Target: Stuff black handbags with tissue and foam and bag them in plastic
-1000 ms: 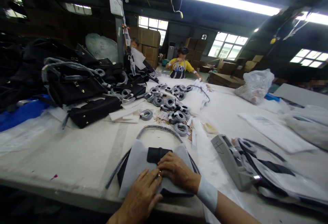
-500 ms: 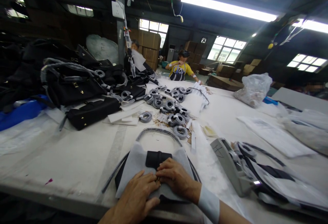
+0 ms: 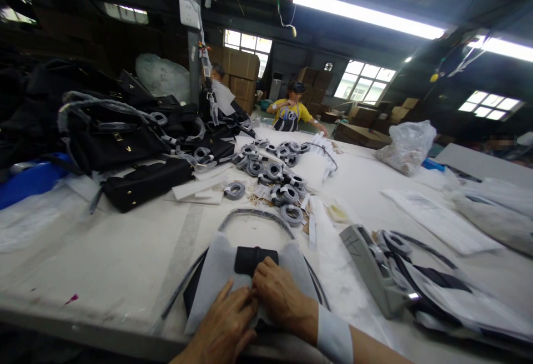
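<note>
A black handbag (image 3: 255, 259) lies flat at the near edge of the white table (image 3: 125, 247), covered by a grey wrapping sheet (image 3: 216, 278). Its wrapped handle (image 3: 258, 216) arches away from me. My left hand (image 3: 225, 325) rests on the sheet with fingers stretched flat. Beside it, my right hand (image 3: 281, 297) has its fingers curled and pressed onto the sheet just below the bag's black flap. The two hands touch at the fingertips.
Several rolled grey straps (image 3: 275, 178) lie mid-table. Black handbags (image 3: 120, 142) pile at the left, over a blue sheet (image 3: 29, 178). A grey tape dispenser (image 3: 368, 267) and wrapped straps (image 3: 420, 275) sit right. A plastic bag (image 3: 406, 145) and two people (image 3: 291, 111) are beyond.
Both hands have slid slightly toward me on the sheet and the left fingers have drawn in under the right hand. The view shifted a little.
</note>
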A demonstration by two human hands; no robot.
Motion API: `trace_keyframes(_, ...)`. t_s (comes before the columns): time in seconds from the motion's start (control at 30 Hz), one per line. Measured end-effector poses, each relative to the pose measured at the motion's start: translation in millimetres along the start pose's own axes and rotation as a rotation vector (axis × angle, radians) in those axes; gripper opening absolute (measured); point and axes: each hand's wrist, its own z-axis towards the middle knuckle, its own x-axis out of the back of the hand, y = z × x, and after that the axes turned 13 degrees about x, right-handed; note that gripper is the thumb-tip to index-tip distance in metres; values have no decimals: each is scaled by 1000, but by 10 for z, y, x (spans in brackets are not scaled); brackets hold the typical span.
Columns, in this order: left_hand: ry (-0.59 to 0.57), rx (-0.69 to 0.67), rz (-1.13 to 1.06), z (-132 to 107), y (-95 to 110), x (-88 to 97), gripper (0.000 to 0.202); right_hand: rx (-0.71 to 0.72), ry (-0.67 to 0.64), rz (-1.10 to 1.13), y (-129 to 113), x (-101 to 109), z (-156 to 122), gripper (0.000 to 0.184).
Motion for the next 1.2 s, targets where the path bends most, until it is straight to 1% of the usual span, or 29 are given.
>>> trace_keyframes(0.07,-49,34,-1,3,39,16,58,-89,28,-20,-80,-33,8,9)
trace_keyframes(0.13,-118,88,-7,32,109,98,52,-156,87,-12,-153,-71,-11,11)
trace_keyframes(0.2,-203,147,-26,104,189,252,40,-194,145,-3,-206,-116,-48,14)
trace_keyframes(0.3,-320,207,-6,285,279,512,16,-214,196,45,-230,-161,-101,13)
trace_keyframes(0.37,-354,207,58,404,306,585,14,-227,210,144,-201,-139,-118,12)
trace_keyframes(0.4,-342,191,86,447,310,567,14,-230,208,214,-172,-106,-121,13)
trace_keyframes(0.43,-299,169,103,473,308,511,13,-228,200,296,-133,-56,-124,15)
trace_keyframes(0.47,-228,142,111,482,301,422,11,-218,189,388,-86,7,-128,17)
trace_keyframes(0.53,-1,88,106,457,275,193,12,-196,168,587,35,167,-151,21)
trace_keyframes(0.6,226,41,100,400,239,-21,15,-202,179,751,178,344,-205,22)
trace_keyframes(0.63,295,17,100,369,220,-97,17,-222,197,800,248,429,-247,21)
trace_keyframes(0.67,329,1,98,340,200,-148,20,-250,214,819,312,503,-297,20)
trace_keyframes(0.7,327,-7,94,316,178,-176,23,-280,230,805,362,562,-354,19)
trace_keyframes(0.73,299,-9,88,297,154,-186,26,-303,237,762,395,602,-416,19)
trace_keyframes(0.77,265,-8,85,283,127,-187,28,-318,232,700,407,619,-479,22)
trace_keyframes(0.83,235,-5,93,263,64,-185,32,-288,161,554,370,581,-596,46)
trace_keyframes(0.87,246,-16,103,254,32,-189,32,-248,103,489,329,531,-644,58)
trace_keyframes(0.9,268,-35,116,244,2,-198,32,-203,40,438,281,466,-684,67)
trace_keyframes(0.93,292,-52,126,232,-21,-208,31,-164,-16,401,233,395,-715,71)
trace_keyframes(0.97,312,-63,133,221,-36,-217,30,-136,-53,374,188,325,-739,70)
trace_keyframes(1.03,308,-66,140,207,-31,-218,29,-119,-69,337,122,214,-766,68)
trace_keyframes(1.1,244,-29,154,223,18,-193,32,-119,-53,326,85,162,-776,68)
trace_keyframes(1.2,135,34,214,307,117,-141,30,-127,-21,351,75,179,-774,65)
